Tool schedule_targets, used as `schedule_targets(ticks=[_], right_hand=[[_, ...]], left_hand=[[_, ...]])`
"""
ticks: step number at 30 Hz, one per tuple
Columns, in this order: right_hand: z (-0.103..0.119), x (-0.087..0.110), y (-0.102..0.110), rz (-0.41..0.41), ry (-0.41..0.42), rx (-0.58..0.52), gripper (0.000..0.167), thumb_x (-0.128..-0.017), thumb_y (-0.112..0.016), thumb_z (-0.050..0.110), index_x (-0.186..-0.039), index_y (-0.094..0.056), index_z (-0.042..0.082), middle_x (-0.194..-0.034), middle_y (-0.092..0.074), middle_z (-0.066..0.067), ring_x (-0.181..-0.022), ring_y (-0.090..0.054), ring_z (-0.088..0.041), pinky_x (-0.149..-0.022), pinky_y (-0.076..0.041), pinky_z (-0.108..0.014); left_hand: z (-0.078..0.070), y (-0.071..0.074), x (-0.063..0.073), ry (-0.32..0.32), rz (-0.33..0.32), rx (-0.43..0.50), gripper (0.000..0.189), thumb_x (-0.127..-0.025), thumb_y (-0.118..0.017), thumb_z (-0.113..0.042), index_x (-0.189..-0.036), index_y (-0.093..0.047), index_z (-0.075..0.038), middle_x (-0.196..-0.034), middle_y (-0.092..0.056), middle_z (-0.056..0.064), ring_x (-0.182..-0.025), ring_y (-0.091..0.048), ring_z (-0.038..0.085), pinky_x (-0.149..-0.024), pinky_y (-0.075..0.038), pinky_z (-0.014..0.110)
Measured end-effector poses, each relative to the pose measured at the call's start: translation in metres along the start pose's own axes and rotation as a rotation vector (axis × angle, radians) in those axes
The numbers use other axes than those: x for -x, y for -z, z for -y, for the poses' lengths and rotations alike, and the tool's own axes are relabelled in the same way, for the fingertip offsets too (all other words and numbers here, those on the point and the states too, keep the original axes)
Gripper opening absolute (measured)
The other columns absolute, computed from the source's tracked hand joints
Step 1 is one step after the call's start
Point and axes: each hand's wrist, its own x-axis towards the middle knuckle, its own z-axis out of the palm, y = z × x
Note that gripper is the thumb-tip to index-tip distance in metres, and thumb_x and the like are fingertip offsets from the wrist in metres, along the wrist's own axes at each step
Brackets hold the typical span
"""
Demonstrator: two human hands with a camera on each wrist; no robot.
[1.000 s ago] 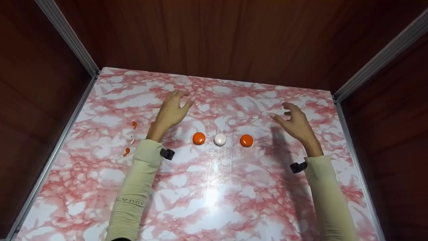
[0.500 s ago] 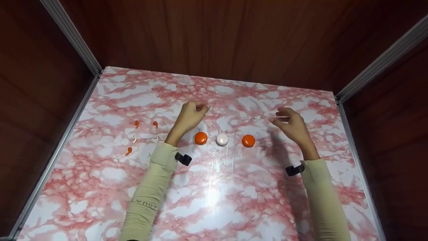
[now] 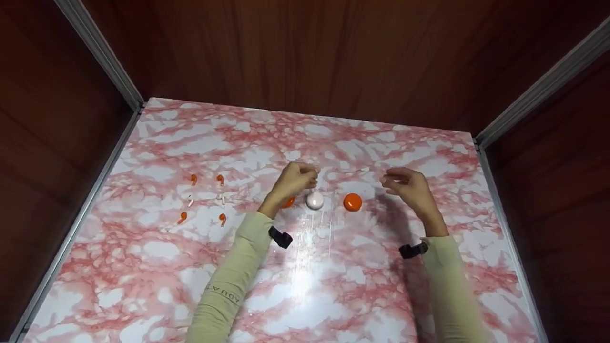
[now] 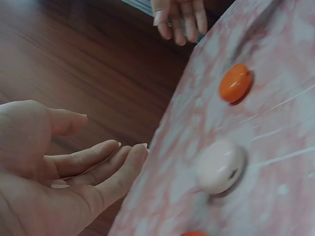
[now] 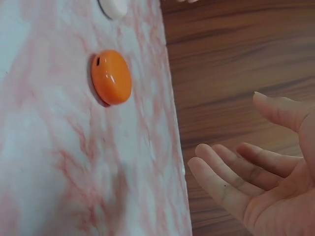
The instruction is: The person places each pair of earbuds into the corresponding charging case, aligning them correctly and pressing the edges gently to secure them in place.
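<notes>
The head view looks forward and down from above the near side, far enough back to take in most of the table (image 3: 119, 286). The left wrist view sits close by the left hand (image 4: 64, 196), rolled sideways, facing far and right toward the right hand (image 3: 413, 189). The right wrist view, equally close by its hand, faces far and left. All three share the white case (image 3: 314, 200) and right orange case (image 3: 352, 202).

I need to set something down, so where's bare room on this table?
The table is bare between the sleeves, nearer than the three round cases, and along the back wall, beyond left hand and right hand. It's crowded at left, with six earbuds, and around the cases, near the left hand.
</notes>
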Motion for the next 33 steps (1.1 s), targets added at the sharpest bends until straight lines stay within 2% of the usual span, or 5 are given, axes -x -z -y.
schedule_targets(ticks=[7, 15, 25, 29, 33], right_hand=[[-0.013, 0.002, -0.009, -0.009, -0.022, -0.005, 0.045, -0.1, -0.072, 0.019, -0.136, -0.063, -0.008, -0.121, -0.072, -0.023, -0.096, -0.075, -0.011, -0.087, -0.064, -0.028], [-0.022, 0.0, -0.021, 0.008, -0.046, 0.013, 0.052, -0.099, -0.075, 0.028, -0.135, -0.066, -0.007, -0.122, -0.072, -0.024, -0.107, -0.076, -0.03, -0.094, -0.063, -0.037], [-0.032, 0.0, -0.04, 0.021, -0.118, -0.125, 0.047, -0.099, -0.075, 0.023, -0.132, -0.066, -0.008, -0.127, -0.068, -0.035, -0.107, -0.077, -0.039, -0.096, -0.062, -0.049], [-0.036, 0.0, -0.047, 0.01, -0.141, -0.173, 0.042, -0.1, -0.072, 0.017, -0.131, -0.066, -0.011, -0.125, -0.07, -0.034, -0.101, -0.079, -0.032, -0.095, -0.062, -0.045], [-0.039, 0.0, -0.054, -0.015, -0.171, -0.17, 0.039, -0.1, -0.071, 0.013, -0.13, -0.067, -0.011, -0.124, -0.071, -0.033, -0.098, -0.08, -0.028, -0.091, -0.064, -0.039]], left_hand=[[0.01, -0.024, -0.007, 0.012, 0.028, -0.035, 0.03, -0.105, -0.06, -0.017, -0.116, -0.075, 0.006, -0.127, -0.068, 0.032, -0.108, -0.073, 0.037, -0.095, -0.063, 0.039], [0.013, -0.043, -0.01, 0.08, 0.016, -0.169, 0.035, -0.104, -0.061, -0.022, -0.125, -0.074, 0.003, -0.117, -0.076, 0.026, -0.106, -0.076, 0.039, -0.081, -0.064, 0.036], [0.021, -0.065, -0.01, 0.031, -0.001, -0.276, 0.033, -0.104, -0.064, -0.025, -0.115, -0.077, 0.003, -0.104, -0.078, 0.026, -0.084, -0.075, 0.029, -0.064, -0.046, 0.019], [0.028, -0.076, -0.01, 0.011, -0.014, -0.369, 0.03, -0.103, -0.065, -0.026, -0.096, -0.081, -0.002, -0.086, -0.079, 0.017, -0.066, -0.062, 0.011, -0.064, -0.045, 0.022], [0.054, -0.086, -0.028, -0.021, -0.048, -0.48, 0.037, -0.098, -0.065, -0.032, -0.065, -0.07, -0.018, -0.062, -0.068, -0.003, -0.06, -0.058, 0.011, -0.059, -0.044, 0.028]])
